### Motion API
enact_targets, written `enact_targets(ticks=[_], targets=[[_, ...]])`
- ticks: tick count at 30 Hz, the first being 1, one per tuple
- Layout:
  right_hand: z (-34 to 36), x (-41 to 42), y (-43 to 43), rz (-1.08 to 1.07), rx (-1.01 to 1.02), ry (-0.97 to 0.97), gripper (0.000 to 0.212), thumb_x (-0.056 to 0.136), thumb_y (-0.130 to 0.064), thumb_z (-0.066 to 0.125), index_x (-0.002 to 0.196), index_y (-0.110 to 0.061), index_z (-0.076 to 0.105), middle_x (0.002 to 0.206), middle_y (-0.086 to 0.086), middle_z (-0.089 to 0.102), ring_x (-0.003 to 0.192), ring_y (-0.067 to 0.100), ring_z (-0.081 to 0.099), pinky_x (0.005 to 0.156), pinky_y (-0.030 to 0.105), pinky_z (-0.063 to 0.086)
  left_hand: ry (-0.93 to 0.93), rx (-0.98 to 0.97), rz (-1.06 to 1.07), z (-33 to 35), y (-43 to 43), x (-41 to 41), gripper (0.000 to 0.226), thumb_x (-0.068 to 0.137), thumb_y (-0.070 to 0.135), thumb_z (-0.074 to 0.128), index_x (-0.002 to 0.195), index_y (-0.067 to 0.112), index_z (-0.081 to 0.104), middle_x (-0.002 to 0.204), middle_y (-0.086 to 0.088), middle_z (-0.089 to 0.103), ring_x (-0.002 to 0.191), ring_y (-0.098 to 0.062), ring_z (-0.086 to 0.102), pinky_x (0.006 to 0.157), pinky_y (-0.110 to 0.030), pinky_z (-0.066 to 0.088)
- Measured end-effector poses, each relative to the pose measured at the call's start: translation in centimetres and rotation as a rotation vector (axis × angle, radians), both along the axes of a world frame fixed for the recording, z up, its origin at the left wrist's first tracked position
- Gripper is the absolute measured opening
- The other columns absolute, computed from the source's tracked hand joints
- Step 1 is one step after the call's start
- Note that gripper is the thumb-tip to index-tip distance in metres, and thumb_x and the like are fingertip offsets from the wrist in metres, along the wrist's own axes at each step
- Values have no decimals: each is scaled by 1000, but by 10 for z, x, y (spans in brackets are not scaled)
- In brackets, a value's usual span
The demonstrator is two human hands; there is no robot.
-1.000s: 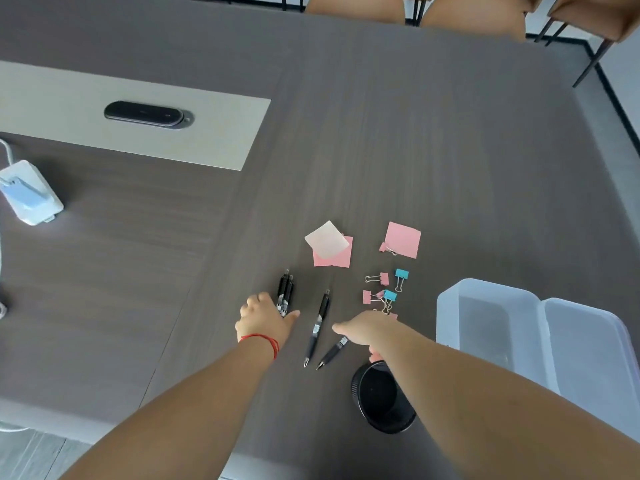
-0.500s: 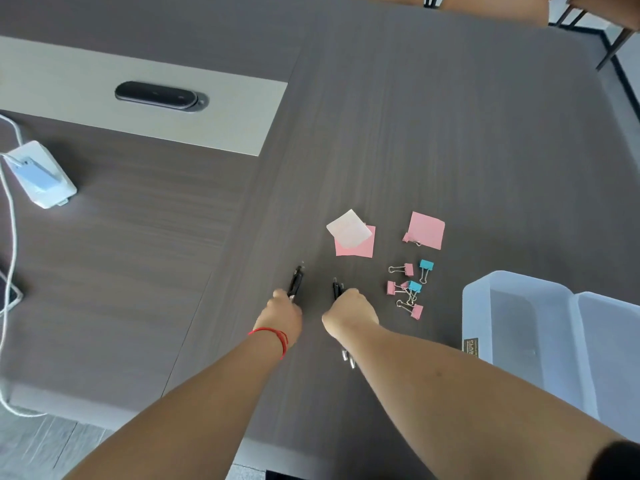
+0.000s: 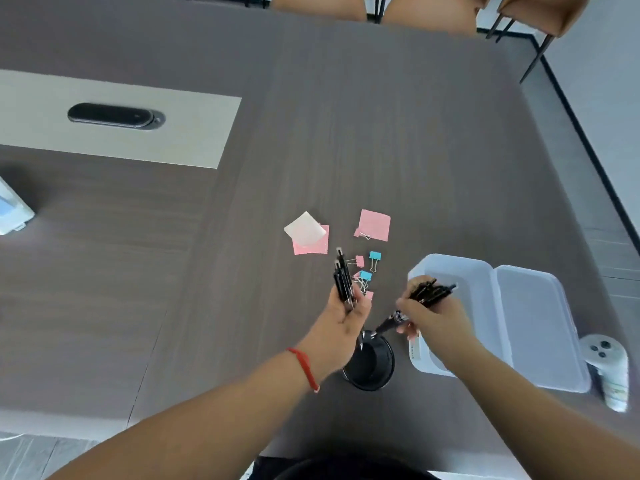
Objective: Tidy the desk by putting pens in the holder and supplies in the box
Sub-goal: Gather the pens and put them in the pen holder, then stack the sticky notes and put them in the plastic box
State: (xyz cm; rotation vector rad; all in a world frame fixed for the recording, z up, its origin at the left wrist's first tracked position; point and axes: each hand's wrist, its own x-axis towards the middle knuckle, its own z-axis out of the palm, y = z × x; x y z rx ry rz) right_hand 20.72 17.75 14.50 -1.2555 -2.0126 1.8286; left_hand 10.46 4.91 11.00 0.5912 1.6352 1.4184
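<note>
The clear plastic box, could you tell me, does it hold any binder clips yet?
No: the box looks empty, and the binder clips lie on the desk.

A dark wood-grain table (image 3: 398, 116) with a pale inset panel (image 3: 194, 133); tan chairs (image 3: 429, 10) beyond it.

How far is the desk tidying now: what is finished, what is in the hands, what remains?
Nothing looks stored yet. The pen holder seems empty and so does the clear box. In hand: the left hand grips black pens, the right hand grips more pens, tips angled toward the holder. Left: dropping the pens in, then moving the binder clips and sticky notes into the box.
</note>
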Motion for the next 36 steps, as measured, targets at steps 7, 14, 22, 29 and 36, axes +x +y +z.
enact_targets(ticks=[7, 14, 22, 29, 36], targets=[[-76, 60, -24, 195, 257, -127, 18, 83, -11, 68, 76, -24, 57, 76, -6, 60, 73, 10, 57, 66, 24, 49, 244, -160, -55, -58, -3, 37, 12, 95, 31, 46, 96, 31, 58, 90, 15, 67, 94, -4, 59, 99, -28, 44], [-121, 64, -40, 232, 525, -31, 10, 86, -41, 54, 89, -32, 56, 105, -11, 47, 98, 10, 50, 89, 14, 37, 523, -248, -10, -84, -12, 43, 40, 94, 20, 49, 112, 55, 44, 134, 21, 48, 135, 10, 22, 116, -33, 10], [-131, 63, -36, 389, 509, -219, 57, 80, -78, 24, 129, -53, 39, 133, -13, 33, 122, 6, 35, 110, 33, 30, 258, -254, 16, -103, -18, 39, 25, 87, 19, 63, 84, 43, 57, 136, 21, 40, 128, -10, 42, 114, -39, 34], [-110, 57, -29, 390, 218, -235, 61, 78, -48, 68, 120, -66, 27, 127, -14, 45, 116, 1, 49, 94, 14, 40, 271, -247, -26, -91, -25, 27, 30, 72, 18, 73, 74, 46, 61, 131, 5, 49, 131, -11, 43, 106, -23, 28], [-64, 57, 22, 495, -95, -341, 86, 76, -39, 78, 143, -40, 24, 134, -2, 41, 115, 13, 57, 84, 18, 52, 313, -245, -227, -77, -33, 3, 53, 61, 65, 71, 107, 45, 53, 143, 21, 31, 134, -2, 25, 109, -24, 21]])
